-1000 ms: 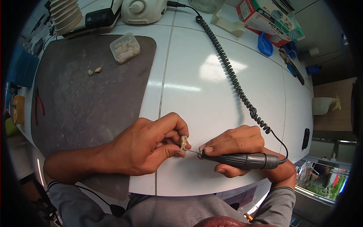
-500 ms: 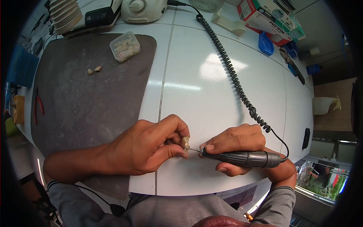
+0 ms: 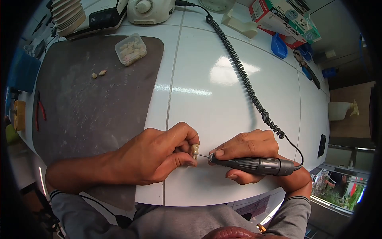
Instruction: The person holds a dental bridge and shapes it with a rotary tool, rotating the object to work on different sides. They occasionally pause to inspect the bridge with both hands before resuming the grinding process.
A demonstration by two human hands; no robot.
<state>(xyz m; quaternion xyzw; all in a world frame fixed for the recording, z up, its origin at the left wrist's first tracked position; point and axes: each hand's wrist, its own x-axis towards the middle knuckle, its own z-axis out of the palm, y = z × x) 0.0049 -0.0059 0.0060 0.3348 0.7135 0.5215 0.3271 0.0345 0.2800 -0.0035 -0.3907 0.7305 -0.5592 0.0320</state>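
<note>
My left hand pinches a small cream-coloured piece between thumb and fingers at the lower middle of the view. From the right, my right hand is closed around a black rotary handpiece. Its thin metal bit points left and meets the cream piece, or nearly so; actual contact is too small to tell. A coiled black cable runs from the back of the handpiece up to a white control unit.
On the dark mat are a clear tub of pale pieces, two small fragments and red-handled pliers. Blue trays, a face mask box and a knife lie at the back right of the white table.
The cream piece has turned slightly between my left fingers. My right hand and the handpiece have shifted very slightly up and left.
</note>
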